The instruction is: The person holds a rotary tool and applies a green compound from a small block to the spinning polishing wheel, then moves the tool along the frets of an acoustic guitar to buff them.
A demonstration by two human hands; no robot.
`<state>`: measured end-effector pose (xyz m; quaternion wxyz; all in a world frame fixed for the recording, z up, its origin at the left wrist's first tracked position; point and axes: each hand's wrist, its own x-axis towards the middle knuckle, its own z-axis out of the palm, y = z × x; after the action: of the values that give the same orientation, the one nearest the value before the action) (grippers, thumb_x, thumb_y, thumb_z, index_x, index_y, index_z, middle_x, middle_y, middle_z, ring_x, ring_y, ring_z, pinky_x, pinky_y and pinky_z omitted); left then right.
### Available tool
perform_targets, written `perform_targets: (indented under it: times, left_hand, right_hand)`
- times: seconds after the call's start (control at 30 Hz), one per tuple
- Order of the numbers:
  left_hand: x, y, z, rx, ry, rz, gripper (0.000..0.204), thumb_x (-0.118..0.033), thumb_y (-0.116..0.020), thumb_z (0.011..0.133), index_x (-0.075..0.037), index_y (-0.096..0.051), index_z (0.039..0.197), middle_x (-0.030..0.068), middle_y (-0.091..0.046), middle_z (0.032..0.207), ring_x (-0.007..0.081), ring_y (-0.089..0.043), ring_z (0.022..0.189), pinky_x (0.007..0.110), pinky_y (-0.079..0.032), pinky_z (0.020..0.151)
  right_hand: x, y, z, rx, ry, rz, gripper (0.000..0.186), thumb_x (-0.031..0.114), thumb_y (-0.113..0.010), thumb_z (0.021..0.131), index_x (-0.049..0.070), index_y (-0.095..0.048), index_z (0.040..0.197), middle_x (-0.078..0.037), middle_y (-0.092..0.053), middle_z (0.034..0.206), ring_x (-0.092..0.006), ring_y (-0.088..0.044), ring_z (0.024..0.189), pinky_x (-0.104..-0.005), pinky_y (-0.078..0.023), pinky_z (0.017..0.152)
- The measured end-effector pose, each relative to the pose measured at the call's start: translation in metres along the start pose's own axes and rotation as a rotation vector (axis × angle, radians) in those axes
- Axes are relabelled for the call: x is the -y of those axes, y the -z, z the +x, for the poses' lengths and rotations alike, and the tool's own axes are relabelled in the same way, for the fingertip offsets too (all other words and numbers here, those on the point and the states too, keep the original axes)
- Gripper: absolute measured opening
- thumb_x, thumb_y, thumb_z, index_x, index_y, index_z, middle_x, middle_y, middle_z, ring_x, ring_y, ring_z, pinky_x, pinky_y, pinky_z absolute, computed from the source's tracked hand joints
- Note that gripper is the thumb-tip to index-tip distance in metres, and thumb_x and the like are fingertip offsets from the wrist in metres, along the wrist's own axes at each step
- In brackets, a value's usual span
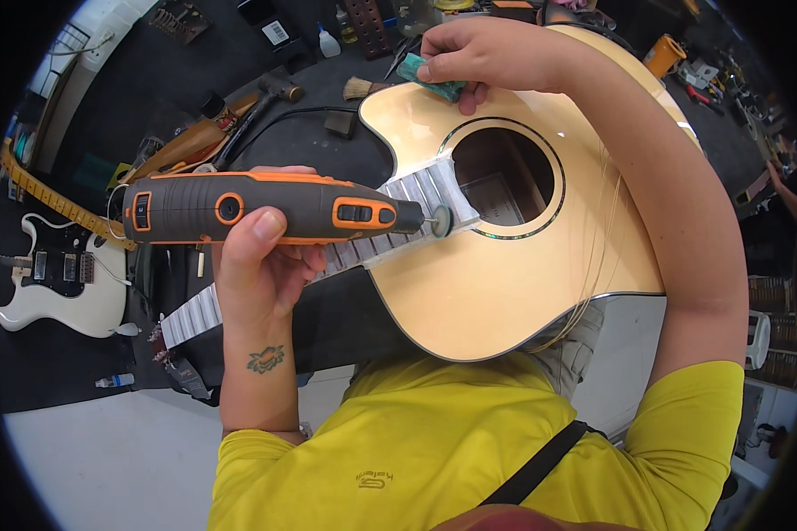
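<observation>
Power tool, grey with orange trim, is held by the wrapped fingers of the left hand, at nine o'clock from the round hole; its small disc is pointed toward three. Guitar, pale and glossy, is laid at centre, its whitish neck run out toward eight. Green block is pinched by the right hand, toward eleven. Mid-length, the neck is hidden by tool and hand; upper body is partly covered by the right arm. Disc contact cannot be told. Guitar's dark edge is curved at six; a gap is left between disc and block.
</observation>
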<state>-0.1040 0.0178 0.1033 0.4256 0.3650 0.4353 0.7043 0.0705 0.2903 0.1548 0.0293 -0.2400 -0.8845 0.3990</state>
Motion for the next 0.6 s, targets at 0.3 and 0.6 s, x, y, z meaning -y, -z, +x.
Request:
perform_targets:
  times: [0.3, 0.6]
  left_hand:
    - [0.003, -0.009, 0.01, -0.289, -0.062, -0.009, 0.036, -0.027, -0.068, 0.093, 0.005, -0.066, 0.108, 0.0184, -0.075, 0.087, 0.018, -0.07, 0.057, 0.024, -0.058, 0.05]
    - [0.003, 0.007, 0.006, -0.278, -0.188, -0.373, 0.042, -0.032, -0.071, 0.094, -0.001, -0.061, 0.122, 0.0132, -0.07, 0.106, 0.0185, -0.065, 0.077, 0.023, -0.056, 0.062]
  right_hand:
    - [0.0, -0.001, -0.002, -0.021, -0.005, -0.011, 0.032, 0.038, -0.062, 0.102, 0.006, -0.062, 0.105, -0.003, -0.066, 0.089, -0.011, -0.071, 0.074, -0.0247, -0.054, 0.069]
    - [-0.003, -0.004, 0.005, -0.004, 0.044, 0.005, 0.026, 0.03, -0.066, 0.1, 0.004, -0.059, 0.104, -0.002, -0.065, 0.087, -0.0097, -0.068, 0.07, -0.0248, -0.054, 0.067]
